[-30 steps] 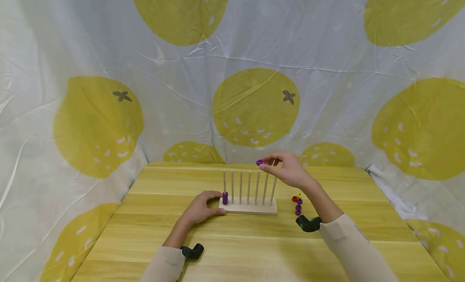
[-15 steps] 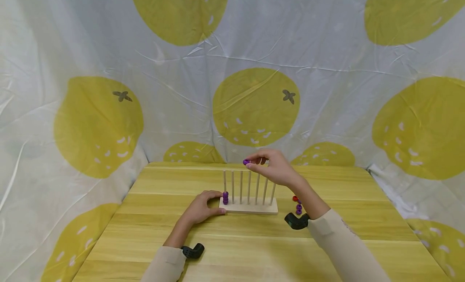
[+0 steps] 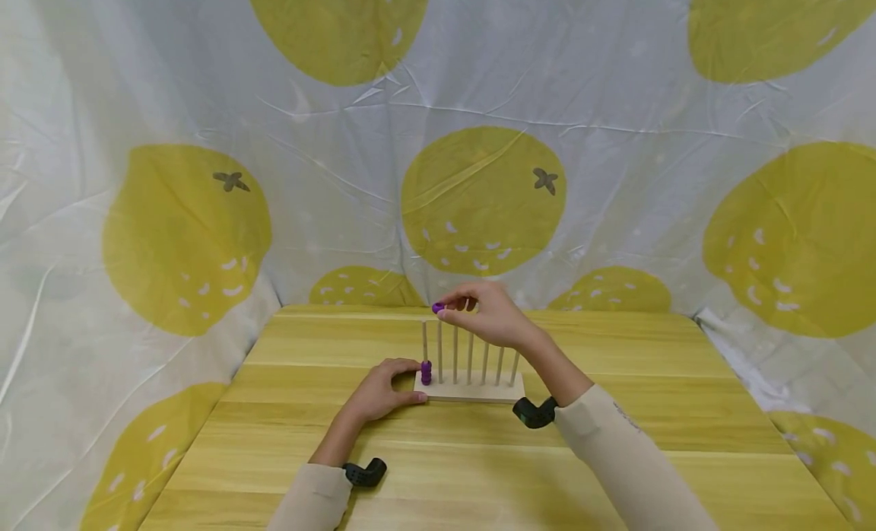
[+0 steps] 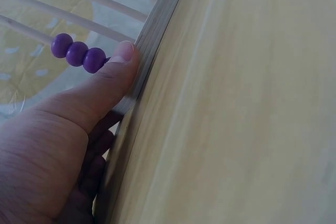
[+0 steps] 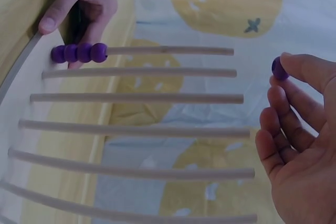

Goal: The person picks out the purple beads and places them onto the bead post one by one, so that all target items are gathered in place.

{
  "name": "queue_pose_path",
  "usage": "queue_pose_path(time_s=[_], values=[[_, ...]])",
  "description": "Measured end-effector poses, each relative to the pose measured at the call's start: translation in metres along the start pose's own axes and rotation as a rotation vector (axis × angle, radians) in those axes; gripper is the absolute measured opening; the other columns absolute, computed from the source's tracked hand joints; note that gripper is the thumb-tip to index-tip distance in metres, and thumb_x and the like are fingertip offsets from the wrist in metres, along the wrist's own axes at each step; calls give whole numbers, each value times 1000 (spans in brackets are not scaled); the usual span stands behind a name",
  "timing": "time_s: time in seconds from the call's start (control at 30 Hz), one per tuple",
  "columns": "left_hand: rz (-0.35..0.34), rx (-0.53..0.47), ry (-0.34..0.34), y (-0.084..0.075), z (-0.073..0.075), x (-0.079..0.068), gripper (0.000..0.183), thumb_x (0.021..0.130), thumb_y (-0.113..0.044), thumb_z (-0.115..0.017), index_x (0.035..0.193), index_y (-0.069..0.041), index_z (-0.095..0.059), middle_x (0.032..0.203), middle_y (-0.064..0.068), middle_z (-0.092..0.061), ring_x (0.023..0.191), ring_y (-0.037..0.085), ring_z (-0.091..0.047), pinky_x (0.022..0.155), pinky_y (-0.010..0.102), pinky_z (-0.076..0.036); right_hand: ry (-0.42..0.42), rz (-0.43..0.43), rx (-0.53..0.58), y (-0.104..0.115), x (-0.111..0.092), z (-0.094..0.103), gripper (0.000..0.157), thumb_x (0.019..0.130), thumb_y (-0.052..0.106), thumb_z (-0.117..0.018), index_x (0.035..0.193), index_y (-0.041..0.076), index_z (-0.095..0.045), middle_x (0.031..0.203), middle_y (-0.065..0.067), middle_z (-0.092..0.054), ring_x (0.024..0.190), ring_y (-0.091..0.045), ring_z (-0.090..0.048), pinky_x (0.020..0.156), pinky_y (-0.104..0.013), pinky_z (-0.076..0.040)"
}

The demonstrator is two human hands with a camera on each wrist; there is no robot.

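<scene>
A wooden bead rack has a flat pale base (image 3: pixel 472 391) with a row of several upright pegs (image 3: pixel 455 352). Purple beads (image 3: pixel 426 373) are stacked low on its leftmost peg; in the right wrist view these beads (image 5: pixel 84 53) sit against the base. My left hand (image 3: pixel 382 392) grips the base's left end, its thumb (image 4: pixel 113 80) along the front edge in the left wrist view. Above the peg tops, my right hand (image 3: pixel 489 316) pinches one purple bead (image 3: pixel 438 308) between thumb and fingertips. In the right wrist view this bead (image 5: pixel 280 68) is a short way off the peg ends.
The rack stands on a wooden table (image 3: pixel 342 440). Behind it hangs a pale cloth (image 3: pixel 328 173) printed with yellow fruit. My right forearm (image 3: pixel 564 367) crosses the table right of the rack, hiding the spot where loose beads lay earlier.
My right hand has moved left above the pegs with the purple bead, from the right-hand pegs toward the leftmost ones. The loose beads went out of sight behind the forearm. My left hand stays put.
</scene>
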State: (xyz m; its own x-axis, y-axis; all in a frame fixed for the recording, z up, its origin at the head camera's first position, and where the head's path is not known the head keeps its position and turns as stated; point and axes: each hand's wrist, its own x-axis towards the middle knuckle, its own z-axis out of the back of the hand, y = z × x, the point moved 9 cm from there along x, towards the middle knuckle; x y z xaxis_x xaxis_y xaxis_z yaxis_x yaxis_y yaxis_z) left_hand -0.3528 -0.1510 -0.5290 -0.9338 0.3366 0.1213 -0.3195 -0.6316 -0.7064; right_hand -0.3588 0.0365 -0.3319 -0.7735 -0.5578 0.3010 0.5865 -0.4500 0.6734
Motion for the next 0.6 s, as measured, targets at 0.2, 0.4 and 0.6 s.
queue_pose_path(time_s=[0.2, 0.4, 0.6], values=[[-7, -3, -3, 0, 1, -1, 59, 80, -48, -87, 132, -25, -69, 140, 0, -65, 138, 28, -54, 119, 52, -40, 9, 23, 9, 1, 9, -8, 19, 97, 28, -73, 111, 18, -80, 96, 5, -73, 87, -13, -63, 79, -32, -53], [-13, 2, -3, 2, 1, 0, 60, 80, -51, -87, 132, -26, -69, 139, -1, -66, 137, 27, -55, 118, 51, -41, 15, 42, 9, -1, 13, -13, 18, 97, 26, -73, 109, 15, -80, 92, 4, -73, 84, -13, -63, 76, -30, -54], [-16, 1, 3, 2, 0, 1, 61, 79, -52, -86, 132, -26, -69, 138, -2, -66, 136, 26, -55, 118, 51, -41, 28, 48, 10, -1, 15, -18, 17, 97, 26, -73, 108, 16, -80, 90, 5, -72, 82, -13, -61, 74, -28, -53]])
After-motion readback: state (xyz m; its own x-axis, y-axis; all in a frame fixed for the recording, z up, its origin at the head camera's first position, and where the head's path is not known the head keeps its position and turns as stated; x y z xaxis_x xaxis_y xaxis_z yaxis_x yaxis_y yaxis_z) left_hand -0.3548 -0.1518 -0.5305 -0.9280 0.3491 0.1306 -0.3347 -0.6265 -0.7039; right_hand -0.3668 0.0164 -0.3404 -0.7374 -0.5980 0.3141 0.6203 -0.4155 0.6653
